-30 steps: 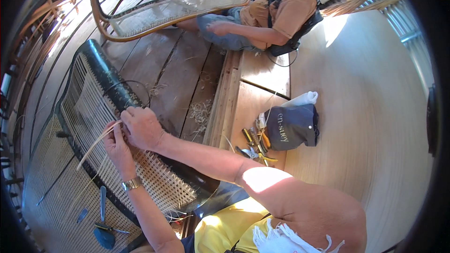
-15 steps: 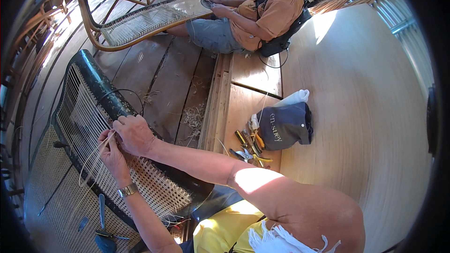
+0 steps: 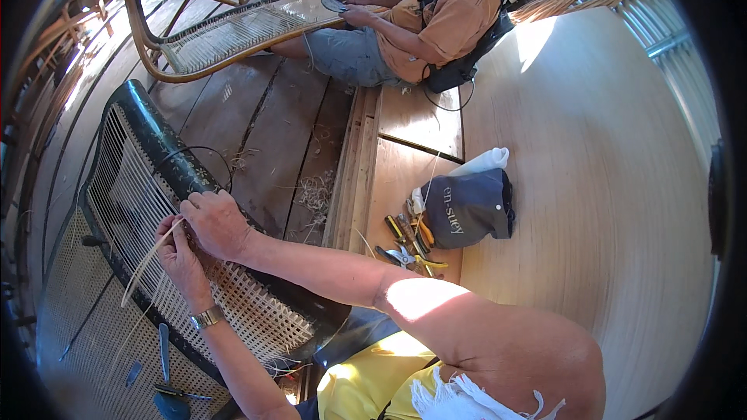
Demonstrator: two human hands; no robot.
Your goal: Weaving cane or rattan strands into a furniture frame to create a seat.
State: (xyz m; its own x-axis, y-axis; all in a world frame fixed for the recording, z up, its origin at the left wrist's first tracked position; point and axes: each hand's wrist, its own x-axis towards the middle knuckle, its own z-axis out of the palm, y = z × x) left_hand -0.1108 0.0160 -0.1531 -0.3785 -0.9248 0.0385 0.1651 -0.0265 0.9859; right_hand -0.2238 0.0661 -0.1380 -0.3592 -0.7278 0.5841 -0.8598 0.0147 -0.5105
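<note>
Strand [image 3: 140,266] stays pinched in the left hand [image 3: 184,264], the right hand [image 3: 215,224] bunched beside it, grip hidden, so the panel [image 3: 255,305] looks no further woven.

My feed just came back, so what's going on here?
The person's left hand pinches a pale strip over a dark-framed cane panel; the right hand is close beside it, fingertips hidden. The panel's near end is closely woven, while its far end shows parallel strands. Beyond, a co-worker sits holding a flat, roundish thing near another framed panel.
</note>
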